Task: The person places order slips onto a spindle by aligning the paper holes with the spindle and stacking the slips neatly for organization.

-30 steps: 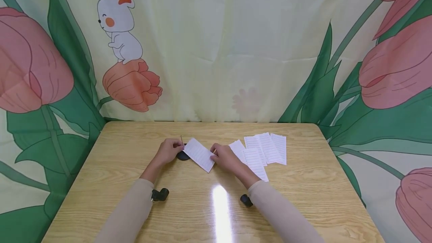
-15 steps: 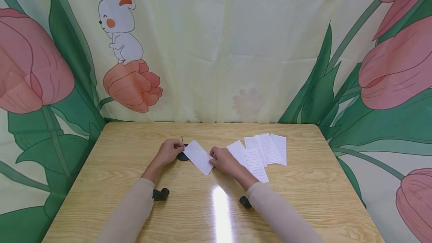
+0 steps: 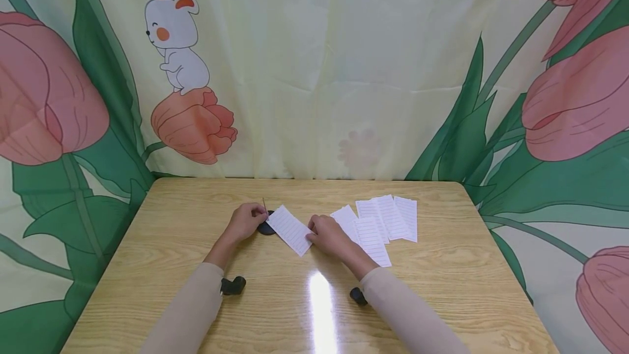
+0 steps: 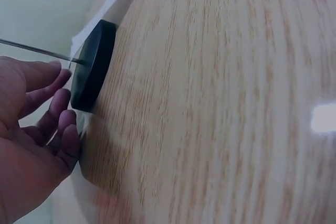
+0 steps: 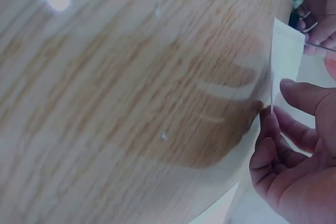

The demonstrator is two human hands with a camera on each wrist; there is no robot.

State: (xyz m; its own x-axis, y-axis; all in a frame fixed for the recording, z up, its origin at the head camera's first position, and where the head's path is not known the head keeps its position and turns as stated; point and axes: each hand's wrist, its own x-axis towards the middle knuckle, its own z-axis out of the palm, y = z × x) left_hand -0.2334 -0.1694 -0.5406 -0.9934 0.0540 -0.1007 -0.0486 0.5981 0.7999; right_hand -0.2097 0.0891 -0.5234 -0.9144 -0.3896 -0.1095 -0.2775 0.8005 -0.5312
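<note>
Lined paper slip is btwn the two hands, set diagonally, L corner right by the thin metal rod of a spindle w/ a round black base; can't tell if the rod goes thru the paper. L hand: thumb & index pinch at that corner, other fingers curled (whether the rod's in the grip too, can't say). R hand: thumb & fingers pinch the slip's opposite edge. Main risk, IMO: a tear at the rod-side corner, if the hands pull against each other or the paper catches on the rod. Thin sheet could also buckle if R pushes while L holds firm. Base looks small, so a sideways tug might tip or drag it; a fingertip near the rod could get pricked if its end is sharp (too fine to see). Beyond R hand, several loose lined slips overlap on the wood-grain table; R forearm's close, so a sleeve brush might scatter them. Behind: tulip-print curtain.
</note>
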